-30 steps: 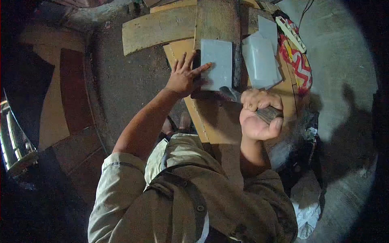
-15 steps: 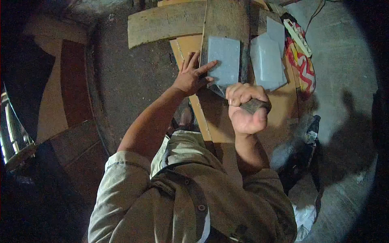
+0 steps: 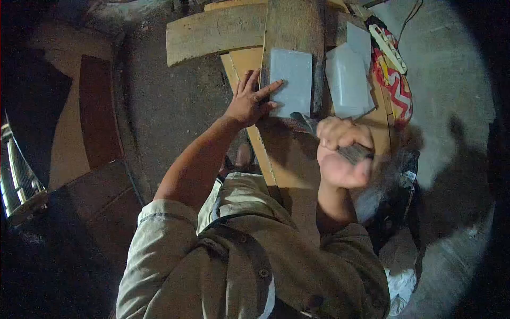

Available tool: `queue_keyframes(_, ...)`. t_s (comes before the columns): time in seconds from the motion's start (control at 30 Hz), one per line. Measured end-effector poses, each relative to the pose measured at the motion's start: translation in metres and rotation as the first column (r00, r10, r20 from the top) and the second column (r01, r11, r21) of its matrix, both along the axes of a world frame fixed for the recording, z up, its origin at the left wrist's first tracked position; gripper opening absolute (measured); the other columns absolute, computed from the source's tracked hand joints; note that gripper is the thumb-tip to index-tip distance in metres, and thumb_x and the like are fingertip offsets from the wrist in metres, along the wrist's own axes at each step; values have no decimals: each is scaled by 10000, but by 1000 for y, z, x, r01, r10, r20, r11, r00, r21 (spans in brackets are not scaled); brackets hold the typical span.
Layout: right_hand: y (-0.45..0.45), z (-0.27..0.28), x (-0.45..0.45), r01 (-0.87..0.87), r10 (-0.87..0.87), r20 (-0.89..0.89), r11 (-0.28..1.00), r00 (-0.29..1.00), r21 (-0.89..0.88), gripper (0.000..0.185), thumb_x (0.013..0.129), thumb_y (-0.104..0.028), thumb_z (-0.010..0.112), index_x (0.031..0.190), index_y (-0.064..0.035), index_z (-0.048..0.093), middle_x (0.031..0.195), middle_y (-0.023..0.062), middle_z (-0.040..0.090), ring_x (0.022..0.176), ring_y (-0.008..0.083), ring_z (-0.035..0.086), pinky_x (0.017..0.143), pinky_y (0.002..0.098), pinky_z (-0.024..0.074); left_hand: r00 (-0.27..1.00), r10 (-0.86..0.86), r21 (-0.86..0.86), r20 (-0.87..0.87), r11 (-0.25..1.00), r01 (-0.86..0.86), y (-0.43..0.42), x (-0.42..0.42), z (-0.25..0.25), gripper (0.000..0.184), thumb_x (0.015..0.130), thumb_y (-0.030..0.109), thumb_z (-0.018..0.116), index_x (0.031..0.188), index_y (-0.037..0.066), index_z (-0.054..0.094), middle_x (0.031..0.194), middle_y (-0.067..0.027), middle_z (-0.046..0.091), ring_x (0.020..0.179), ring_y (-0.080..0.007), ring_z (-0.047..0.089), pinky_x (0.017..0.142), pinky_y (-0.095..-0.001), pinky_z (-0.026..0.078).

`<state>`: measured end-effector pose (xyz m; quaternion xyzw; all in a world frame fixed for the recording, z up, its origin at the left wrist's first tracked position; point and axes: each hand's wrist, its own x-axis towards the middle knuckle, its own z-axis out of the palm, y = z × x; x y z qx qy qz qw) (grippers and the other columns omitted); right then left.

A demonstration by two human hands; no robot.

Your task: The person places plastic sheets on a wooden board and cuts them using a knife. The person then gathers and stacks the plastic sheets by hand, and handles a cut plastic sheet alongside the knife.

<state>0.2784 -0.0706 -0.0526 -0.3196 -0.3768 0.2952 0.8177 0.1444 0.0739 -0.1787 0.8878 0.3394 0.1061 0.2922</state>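
A pale translucent rectangular sheet lies on a wooden board. My left hand is open at the sheet's left edge, its fingers spread, one fingertip resting on the sheet and the others on the board's side. My right hand is closed around a bladed tool with a dark, blocky grip; its exact kind is blurred. The tool's dark blade end shows beyond the fingers, close to the sheet's lower right corner. The palm side of this hand faces up.
More pale sheets lie in a stack to the right of the board. A curved plank extends to the upper left. Colourful cloth and a white power strip are at the far right. A dark bag-like bundle sits lower right.
My right hand has moved right and toward my body with the bladed tool, away from the sheet. My left hand stays almost in the same place.
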Motion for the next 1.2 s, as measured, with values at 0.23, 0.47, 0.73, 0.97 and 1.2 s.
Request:
queue_keyframes(0.23,-1,3,18,26,-30,41,994,999,110,473,855,-472,517,799,-5,469,650,100,474,586,203,438,561,346,372,999,-27,-46,25,999,28,3,0,-3,560,816,475,601,1338,452,401,1504,-171,154,1389,-407,81,1107,-536,162)
queue_keyframes(0.47,-8,1,33,75,-77,36,996,996,41,466,842,-479,520,810,-16,470,648,101,474,578,205,435,556,342,360,999,-25,-89,20,996,26,2,2,2,571,824,421,624,1349,432,399,1503,-168,147,1387,-402,83,1112,-529,166)
queue_keyframes(0.73,-4,2,30,108,-116,59,987,992,119,470,855,-484,494,814,-16,469,646,97,475,591,210,445,568,352,370,999,-48,-15,21,999,48,4,0,-5,470,901,329,548,1347,400,420,1497,-191,155,1374,-401,125,1103,-507,175)
queue_keyframes(0.97,9,-2,15,37,-36,28,999,999,-3,480,844,-493,539,804,-19,472,661,88,473,592,202,441,569,352,371,1000,-29,-49,9,998,30,1,1,-2,461,923,341,509,1361,414,387,1500,-196,136,1388,-393,98,1096,-539,157)
queue_keyframes(1.2,18,-1,-5,-29,29,-15,1000,999,11,547,828,-552,558,785,-13,477,658,73,464,588,192,448,568,335,373,999,-38,-7,18,999,38,5,1,-11,456,915,420,495,1357,435,382,1500,-199,140,1387,-413,86,1099,-543,141)
